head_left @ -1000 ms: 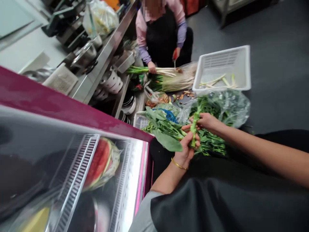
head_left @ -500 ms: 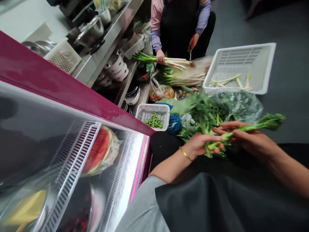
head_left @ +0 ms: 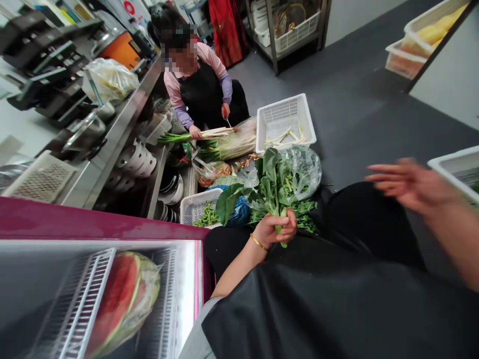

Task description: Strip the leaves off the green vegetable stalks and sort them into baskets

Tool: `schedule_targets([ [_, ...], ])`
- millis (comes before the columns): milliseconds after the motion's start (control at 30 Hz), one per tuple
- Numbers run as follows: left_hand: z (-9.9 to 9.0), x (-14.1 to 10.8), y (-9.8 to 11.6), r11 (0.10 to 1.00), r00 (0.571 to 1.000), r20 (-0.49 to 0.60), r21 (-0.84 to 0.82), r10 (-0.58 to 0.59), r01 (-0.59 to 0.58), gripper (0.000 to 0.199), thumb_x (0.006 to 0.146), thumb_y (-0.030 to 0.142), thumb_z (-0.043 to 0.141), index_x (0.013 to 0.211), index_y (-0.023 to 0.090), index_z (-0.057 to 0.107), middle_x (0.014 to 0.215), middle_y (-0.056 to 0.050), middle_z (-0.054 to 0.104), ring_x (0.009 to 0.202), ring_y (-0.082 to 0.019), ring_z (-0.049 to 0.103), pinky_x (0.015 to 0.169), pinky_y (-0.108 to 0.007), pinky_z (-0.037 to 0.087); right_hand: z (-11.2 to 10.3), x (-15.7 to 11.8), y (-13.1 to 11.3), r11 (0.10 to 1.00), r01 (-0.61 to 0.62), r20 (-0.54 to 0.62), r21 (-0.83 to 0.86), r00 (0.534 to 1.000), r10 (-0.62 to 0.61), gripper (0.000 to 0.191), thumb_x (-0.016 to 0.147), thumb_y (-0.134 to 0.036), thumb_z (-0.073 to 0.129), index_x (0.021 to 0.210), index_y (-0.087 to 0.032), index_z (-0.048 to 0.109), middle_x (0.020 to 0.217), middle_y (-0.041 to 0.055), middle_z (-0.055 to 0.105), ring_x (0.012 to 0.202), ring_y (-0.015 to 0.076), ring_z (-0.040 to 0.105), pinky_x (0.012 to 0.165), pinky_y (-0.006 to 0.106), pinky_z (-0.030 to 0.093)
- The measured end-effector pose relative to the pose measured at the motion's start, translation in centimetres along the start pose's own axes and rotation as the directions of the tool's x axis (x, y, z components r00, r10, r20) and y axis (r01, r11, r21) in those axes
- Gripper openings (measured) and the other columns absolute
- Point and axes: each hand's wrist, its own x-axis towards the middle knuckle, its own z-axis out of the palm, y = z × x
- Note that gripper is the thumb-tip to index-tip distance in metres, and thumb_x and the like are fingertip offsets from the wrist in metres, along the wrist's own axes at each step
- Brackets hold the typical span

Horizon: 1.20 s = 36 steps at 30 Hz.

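Toward 12 o'clock, the left hand [head_left: 277, 227] is grasping leafy greens [head_left: 272, 184] by their stems, long axis pointing roughly 11; the right hand [head_left: 415, 184], farther from them, is hovering released at 2, near a white crate [head_left: 449, 156].

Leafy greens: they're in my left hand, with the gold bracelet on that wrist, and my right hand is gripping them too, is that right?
Not quite: your right hand isn't gripping them. The head view shows it open, off to the right, apart from the leafy greens. They are in your left hand, with the gold bracelet on that wrist.
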Motion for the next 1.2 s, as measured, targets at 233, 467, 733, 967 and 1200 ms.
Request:
schedule_targets([
  [233,-0.1,-1.4,-0.8,0.987,0.976,-0.145,-0.001,0.16,-0.162,0.041,0.07,0.046,0.069,0.086,0.009,0.064,0.051,0.001,0.05,0.033,-0.007,0.041,0.034,-0.019,0.029,20.4,-1.3,-5.2,0.918,-0.197,0.632,0.344,0.772,-0.071,0.041,0.058,-0.049,0.078,0.059,-0.016,0.053,0.042,-0.0057,0.046,0.036,0.0046,0.036,0.036,0.02,0.027],
  [467,-1.6,-2.5,-2.1,0.917,0.787,-0.524,-0.03,0.325,-0.399,0.042,0.078,0.05,0.062,0.083,0.008,0.061,0.062,-0.008,0.066,0.035,-0.007,0.048,0.034,-0.017,0.032,21.4,-1.1,-3.8,0.98,0.009,0.584,0.198,0.802,-0.126,0.036,0.066,-0.048,0.073,0.074,-0.014,0.064,0.058,-0.0007,0.061,0.05,0.0111,0.056,0.049,0.023,0.042],
  [733,-3.3,-4.5,-0.7,0.95,0.816,-0.493,0.077,0.3,-0.303,0.05,0.064,0.051,0.073,0.086,0.007,0.063,0.066,-0.012,0.069,0.039,-0.015,0.056,0.031,-0.02,0.033,22.6,-1.2,-5.1,0.92,-0.184,0.493,0.345,0.87,-0.01,0.039,0.063,-0.053,0.073,0.08,-0.018,0.065,0.072,0.0019,0.063,0.059,0.0119,0.054,0.045,0.022,0.04],
  [967,-5.4,-5.5,1.2,0.788,0.6,-0.753,-0.186,0.268,-0.587,0.022,0.084,0.029,0.056,0.082,0.01,0.067,0.075,-0.009,0.069,0.059,-0.012,0.062,0.046,-0.017,0.041,21.2,-0.1,-4.4,0.883,-0.355,0.671,0.306,0.738,0.065,0.039,0.068,-0.052,0.07,0.086,-0.019,0.063,0.061,-0.0029,0.054,0.048,0.0073,0.043,0.04,0.019,0.031],
  [1200,-2.7,-3.6,-1.2,0.949,0.868,-0.472,-0.173,0.155,-0.264,0.033,0.073,0.037,0.07,0.086,0.006,0.066,0.054,-0.003,0.059,0.038,-0.006,0.046,0.038,-0.017,0.031,22.0,-0.4,-4.5,0.978,-0.189,0.688,0.088,0.722,0.078,0.057,0.058,-0.066,0.07,0.082,-0.015,0.061,0.059,0.0008,0.057,0.045,0.0088,0.044,0.04,0.023,0.032],
])
